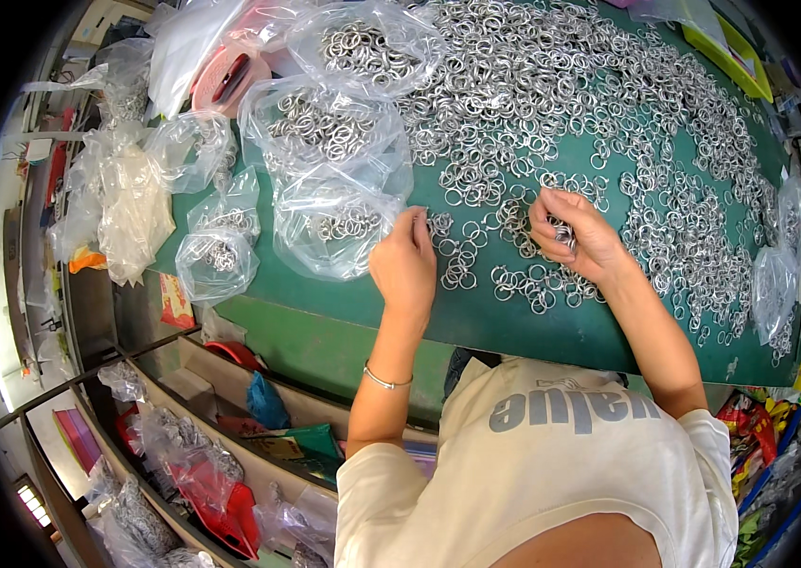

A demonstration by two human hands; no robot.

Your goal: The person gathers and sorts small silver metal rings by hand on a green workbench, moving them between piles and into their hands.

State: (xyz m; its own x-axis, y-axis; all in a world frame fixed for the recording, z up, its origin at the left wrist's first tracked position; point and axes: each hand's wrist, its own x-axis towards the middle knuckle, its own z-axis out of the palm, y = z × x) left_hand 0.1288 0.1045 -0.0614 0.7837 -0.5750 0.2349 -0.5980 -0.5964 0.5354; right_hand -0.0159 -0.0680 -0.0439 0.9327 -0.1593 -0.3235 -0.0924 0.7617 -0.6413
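My left hand [404, 267] is closed in a pinch beside the edge of a clear plastic bag [298, 248] holding metal split rings. What sits between its fingertips is too small to make out. My right hand [575, 235] is curled, with several silvery metal rings [561, 233] showing inside its fingers. Between the two hands lie small clusters of loose rings [462, 256] on the green tabletop [505, 327]. More rings [538, 284] lie just below the right hand. A large heap of rings [552, 76] spreads across the far side and right of the table.
Two more open bags of rings [273, 109] [301, 38] stand behind the near bag. A smaller bag [194, 270] sits at the table's left edge. A pink basket [206, 90] and a yellow-green tray [741, 66] stand farther back. Shelving with a red scoop-like bin [230, 516] is lower left.
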